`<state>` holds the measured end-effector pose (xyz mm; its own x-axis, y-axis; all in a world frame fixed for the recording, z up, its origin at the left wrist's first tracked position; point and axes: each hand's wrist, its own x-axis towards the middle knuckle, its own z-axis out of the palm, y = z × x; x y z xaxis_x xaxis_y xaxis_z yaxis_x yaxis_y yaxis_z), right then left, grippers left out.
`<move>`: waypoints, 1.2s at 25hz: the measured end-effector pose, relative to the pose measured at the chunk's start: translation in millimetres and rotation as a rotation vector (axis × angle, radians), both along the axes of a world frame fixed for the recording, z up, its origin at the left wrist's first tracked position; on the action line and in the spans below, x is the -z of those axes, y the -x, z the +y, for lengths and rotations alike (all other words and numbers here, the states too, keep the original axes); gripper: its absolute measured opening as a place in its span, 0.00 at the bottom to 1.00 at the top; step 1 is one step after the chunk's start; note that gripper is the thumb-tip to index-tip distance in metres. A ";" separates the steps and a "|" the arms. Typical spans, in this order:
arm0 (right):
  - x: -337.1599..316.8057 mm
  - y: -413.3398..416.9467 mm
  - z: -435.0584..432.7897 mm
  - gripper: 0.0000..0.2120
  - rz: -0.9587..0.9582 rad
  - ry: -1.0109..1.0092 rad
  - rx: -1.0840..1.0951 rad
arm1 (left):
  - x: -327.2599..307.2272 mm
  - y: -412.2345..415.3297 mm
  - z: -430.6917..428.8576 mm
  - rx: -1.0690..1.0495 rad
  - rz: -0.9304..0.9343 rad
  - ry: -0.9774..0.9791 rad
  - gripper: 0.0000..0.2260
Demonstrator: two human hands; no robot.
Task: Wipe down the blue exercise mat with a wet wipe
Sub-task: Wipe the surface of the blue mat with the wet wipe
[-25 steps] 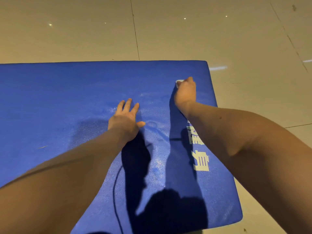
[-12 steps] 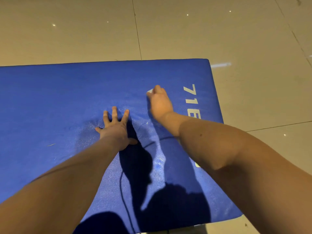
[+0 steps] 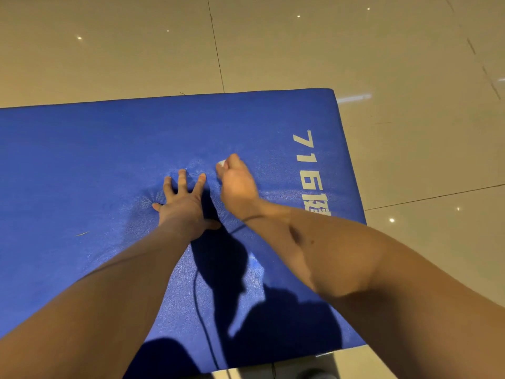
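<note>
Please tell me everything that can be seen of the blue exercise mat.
The blue rectangular foam-like exercise mat lies flat on the glossy beige tiled floor. Its surface looks finely textured, with white printed characters near the right end. The left hand presses on it with spread fingers, denting it. The right hand holds a small white wet wipe against it. Arm shadows fall across it; its left part runs out of view.

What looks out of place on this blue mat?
Only a thin pale strand lying on the mat, left of the flat left hand: probably stray debris. The right hand grips the wipe.
</note>
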<state>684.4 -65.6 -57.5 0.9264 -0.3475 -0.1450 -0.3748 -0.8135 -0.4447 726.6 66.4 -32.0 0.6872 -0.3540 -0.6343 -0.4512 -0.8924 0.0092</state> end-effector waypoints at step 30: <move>14.3 50.2 -43.0 0.10 0.036 0.079 0.370 | -0.9 0.4 -1.8 0.006 0.003 -0.015 0.59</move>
<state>634.2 -108.6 -71.8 0.7311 -0.6689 -0.1344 -0.6636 -0.6514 -0.3677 726.2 64.7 -31.1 0.6832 -0.3492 -0.6413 -0.4569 -0.8895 -0.0025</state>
